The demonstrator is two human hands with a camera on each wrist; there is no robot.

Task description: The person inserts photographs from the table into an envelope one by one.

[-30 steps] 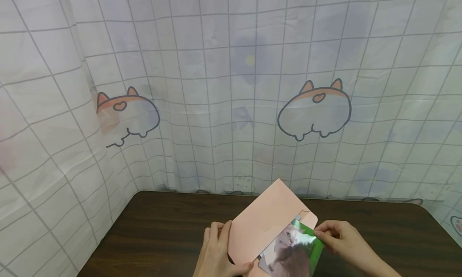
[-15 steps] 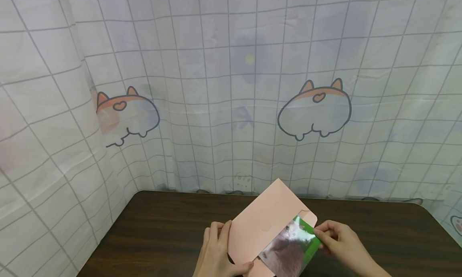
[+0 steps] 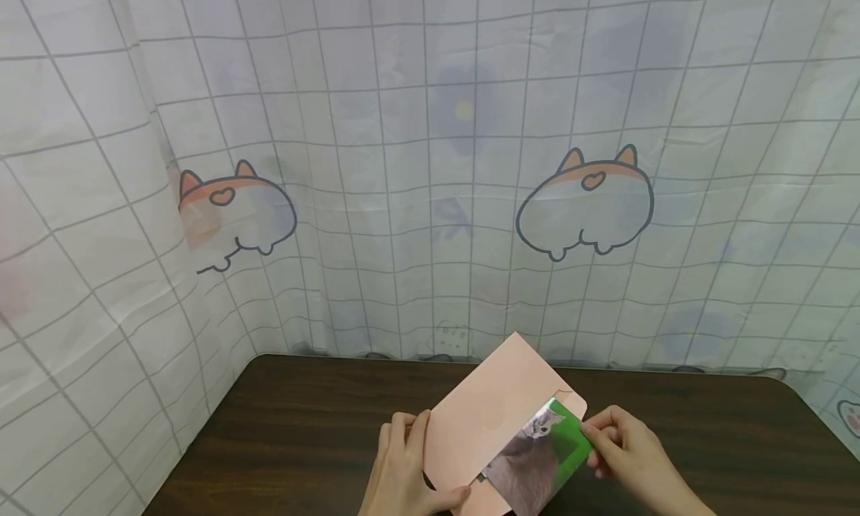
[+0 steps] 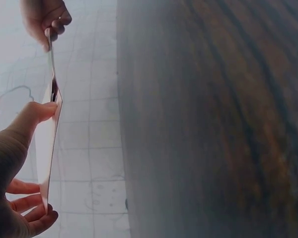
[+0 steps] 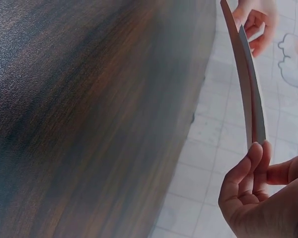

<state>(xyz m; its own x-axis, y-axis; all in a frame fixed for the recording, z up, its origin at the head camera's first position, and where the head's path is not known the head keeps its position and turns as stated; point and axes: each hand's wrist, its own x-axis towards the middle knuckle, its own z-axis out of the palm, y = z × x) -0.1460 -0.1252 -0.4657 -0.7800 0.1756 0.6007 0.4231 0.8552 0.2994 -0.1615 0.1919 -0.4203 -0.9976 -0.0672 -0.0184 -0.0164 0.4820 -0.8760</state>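
Note:
A pale pink envelope (image 3: 484, 411) is held at a tilt above the table in the head view. My left hand (image 3: 402, 467) grips its left end, thumb on the near edge and fingers on the far edge; the left wrist view shows this hand (image 4: 12, 163) from the side. A glossy photo of a grey cat on green (image 3: 527, 467) sits partly inside the envelope, its lower right part sticking out. My right hand (image 3: 631, 449) pinches the photo's right corner between thumb and fingers. In the right wrist view, the right hand (image 5: 251, 186) holds the thin edge.
A dark wood-grain table (image 3: 302, 434) with rounded corners lies beneath the hands. Behind it and to the left hangs a white grid-patterned curtain (image 3: 390, 225) printed with cartoon animals.
The photo has slid up and left, deeper into the envelope. My right hand has moved slightly left with it, while the left hand has kept its grip in nearly the same place.

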